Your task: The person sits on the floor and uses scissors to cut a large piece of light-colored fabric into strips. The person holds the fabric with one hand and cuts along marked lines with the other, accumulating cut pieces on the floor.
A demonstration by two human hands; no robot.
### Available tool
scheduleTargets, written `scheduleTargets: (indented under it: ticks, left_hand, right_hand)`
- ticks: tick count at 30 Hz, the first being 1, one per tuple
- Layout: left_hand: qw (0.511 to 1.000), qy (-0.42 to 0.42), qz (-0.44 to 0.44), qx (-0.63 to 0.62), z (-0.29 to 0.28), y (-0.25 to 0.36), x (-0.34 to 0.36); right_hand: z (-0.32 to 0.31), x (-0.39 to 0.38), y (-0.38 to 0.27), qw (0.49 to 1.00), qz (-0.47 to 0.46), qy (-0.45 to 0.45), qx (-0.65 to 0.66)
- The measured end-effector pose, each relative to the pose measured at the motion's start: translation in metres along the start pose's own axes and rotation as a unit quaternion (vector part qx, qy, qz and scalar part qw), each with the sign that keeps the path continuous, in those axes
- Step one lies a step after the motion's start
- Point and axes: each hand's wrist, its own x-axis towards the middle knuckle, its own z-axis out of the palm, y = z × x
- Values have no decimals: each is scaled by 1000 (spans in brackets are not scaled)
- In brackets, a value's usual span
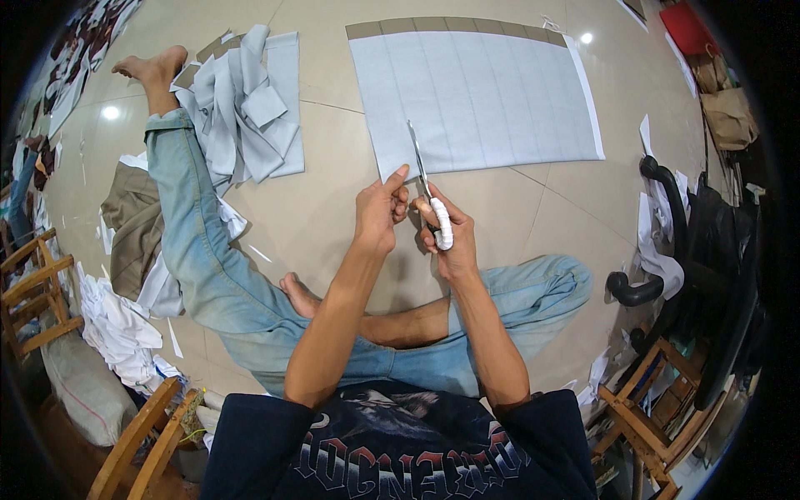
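A pair of scissors with white-wrapped handles is in my right hand, fingers curled through and round the loops. The blades point away from me and lie at the near edge of a pale blue-grey cloth. This cloth lies flat on the floor, marked with several faint lines running near to far, with a brown band along its far edge. At the cloth's near left corner, my left hand is closed in a pinch, thumb pointing at the blades. How much of the edge it holds is partly hidden by the fingers.
A crumpled heap of pale grey cloth pieces lies beyond my outstretched left leg. Brown cloth and white scraps are at the left. Wooden frames stand near left; a black chair base stands at right on the tiled floor.
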Motion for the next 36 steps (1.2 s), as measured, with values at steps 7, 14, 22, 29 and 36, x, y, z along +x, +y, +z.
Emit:
scheduleTargets:
  ticks: [7,14,22,29,36]
  left_hand:
    - [1000,-2,2,3,1,1,-1]
    - [1000,-9,1,-1,0,-1,2]
    - [999,-34,-10,-16,-6,-1,2]
    - [999,-36,-16,-17,-8,11,4]
    - [994,-85,38,50,5,-12,14]
  right_hand:
    - [5,-3,-7,999,19,13,-25]
    - [2,-3,-7,1000,14,8,-10]
    - [13,12,-13,1000,2,-2,-5]
    - [27,27,-18,1000,-6,-4,-13]
    - [-36,61,35,982,-146,-43,-115]
